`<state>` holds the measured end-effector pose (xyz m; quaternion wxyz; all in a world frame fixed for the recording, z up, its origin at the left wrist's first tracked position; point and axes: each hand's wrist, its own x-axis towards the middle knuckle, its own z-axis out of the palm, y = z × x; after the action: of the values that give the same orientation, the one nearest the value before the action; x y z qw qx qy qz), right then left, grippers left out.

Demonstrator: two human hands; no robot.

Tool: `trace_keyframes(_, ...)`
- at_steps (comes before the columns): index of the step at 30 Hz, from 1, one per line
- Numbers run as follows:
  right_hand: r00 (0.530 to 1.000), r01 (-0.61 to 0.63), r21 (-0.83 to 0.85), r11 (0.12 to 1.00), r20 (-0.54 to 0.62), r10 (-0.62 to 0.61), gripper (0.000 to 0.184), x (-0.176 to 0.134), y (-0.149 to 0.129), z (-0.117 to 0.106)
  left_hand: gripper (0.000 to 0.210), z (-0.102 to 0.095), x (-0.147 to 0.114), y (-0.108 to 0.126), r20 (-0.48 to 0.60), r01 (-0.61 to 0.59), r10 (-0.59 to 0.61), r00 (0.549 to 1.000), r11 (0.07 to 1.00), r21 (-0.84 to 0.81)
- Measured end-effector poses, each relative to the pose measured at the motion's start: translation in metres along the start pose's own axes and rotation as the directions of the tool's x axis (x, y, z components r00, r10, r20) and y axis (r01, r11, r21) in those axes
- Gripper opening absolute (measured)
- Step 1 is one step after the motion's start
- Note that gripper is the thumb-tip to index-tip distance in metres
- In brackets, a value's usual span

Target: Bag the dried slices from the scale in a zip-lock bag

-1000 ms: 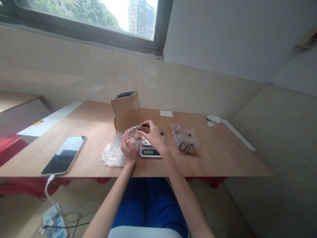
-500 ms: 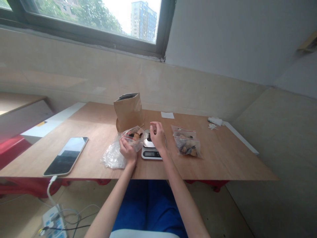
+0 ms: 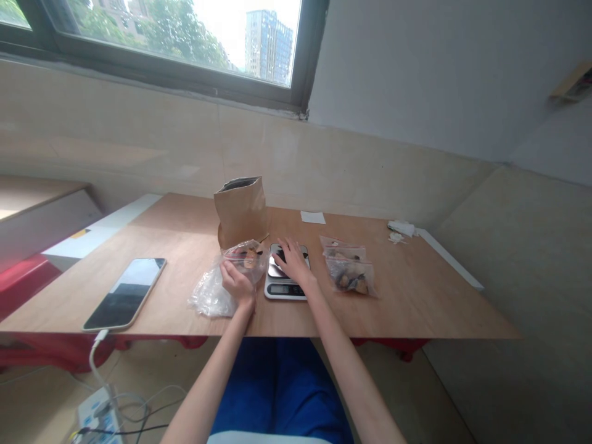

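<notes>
Head view takes in a wooden table (image 3: 416,302), with a brown paper bag (image 3: 241,213) standing open towards its far side, crumpled clear plastic (image 3: 210,297) in front of that, and filled zip bags (image 3: 352,276) overlapping farther right. Between the plastic and those bags sits a white scale (image 3: 283,289). Just left of it, the left hand (image 3: 237,283) grasps a clear pouch (image 3: 259,269) containing brown pieces (image 3: 251,258). The right hand (image 3: 293,262) has its fingers spread loosely over dark pieces (image 3: 280,253) on the scale; whether they touch, I cannot tell.

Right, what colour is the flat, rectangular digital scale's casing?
The scale's casing is white, shown in the head view.
</notes>
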<state>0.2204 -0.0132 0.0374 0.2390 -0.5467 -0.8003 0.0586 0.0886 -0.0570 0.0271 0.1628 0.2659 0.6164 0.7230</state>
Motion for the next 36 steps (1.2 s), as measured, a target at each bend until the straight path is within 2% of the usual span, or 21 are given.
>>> trace_keyframes(7,0.999,0.025,-0.041,0.999,-0.046,-0.027,0.030,-0.008,-0.002,0.006,0.040,-0.002,0.001,-0.002,-0.021,-0.007,0.008,1.000,0.999,0.039)
trace_keyframes(13,0.999,-0.004,-0.053,0.999,-0.049,0.002,0.019,-0.010,-0.009,0.002,0.040,-0.001,-0.002,0.006,0.002,-0.009,0.009,1.000,0.993,-0.121)
trace_keyframes(16,0.997,-0.022,0.018,1.000,-0.069,0.023,0.018,-0.010,-0.008,0.001,0.042,0.000,-0.002,0.004,0.047,-0.032,0.043,0.998,0.977,-0.211)
trace_keyframes(20,0.978,-0.066,0.235,0.970,-0.180,0.110,0.012,-0.008,-0.006,0.002,0.046,0.002,-0.001,-0.003,0.096,-0.071,0.089,0.991,0.981,-0.178)
trace_keyframes(22,0.936,-0.078,0.419,0.905,-0.282,0.211,0.011,-0.004,-0.009,-0.002,0.048,0.002,-0.001,-0.006,0.116,-0.075,0.094,0.989,0.985,-0.157)
trace_keyframes(24,0.880,-0.064,0.650,0.758,-0.322,0.350,0.016,0.000,-0.017,-0.010,0.048,0.003,-0.001,-0.007,0.128,-0.070,0.096,0.987,0.978,-0.196)
trace_keyframes(25,0.862,-0.051,0.764,0.644,-0.292,0.415,0.021,0.002,-0.023,-0.016,0.047,0.003,-0.002,-0.006,0.130,-0.066,0.098,0.987,0.971,-0.229)
trace_keyframes(27,0.877,-0.051,0.933,0.357,-0.129,0.462,0.030,0.005,-0.037,-0.030,0.045,0.003,-0.002,-0.005,0.131,-0.062,0.102,0.986,0.958,-0.278)
trace_keyframes(28,0.907,-0.078,0.972,0.223,-0.024,0.421,0.032,0.006,-0.045,-0.038,0.045,0.003,-0.003,-0.004,0.134,-0.063,0.104,0.985,0.958,-0.280)
trace_keyframes(30,0.948,-0.141,0.988,0.062,0.117,0.297,0.034,0.007,-0.059,-0.051,0.045,0.002,-0.003,-0.004,0.143,-0.072,0.109,0.984,0.968,-0.239)
trace_keyframes(31,0.958,-0.174,0.984,0.028,0.163,0.237,0.035,0.008,-0.065,-0.055,0.045,0.001,-0.003,-0.004,0.146,-0.079,0.112,0.983,0.974,-0.213)
trace_keyframes(33,0.960,-0.226,0.973,0.034,0.217,0.176,0.036,0.010,-0.075,-0.057,0.043,-0.001,-0.003,-0.004,0.156,-0.098,0.126,0.980,0.979,-0.179)
trace_keyframes(36,0.946,-0.283,0.944,0.169,0.245,0.212,0.039,0.013,-0.083,-0.047,0.041,-0.003,-0.004,-0.005,0.171,-0.141,0.167,0.971,0.978,-0.155)
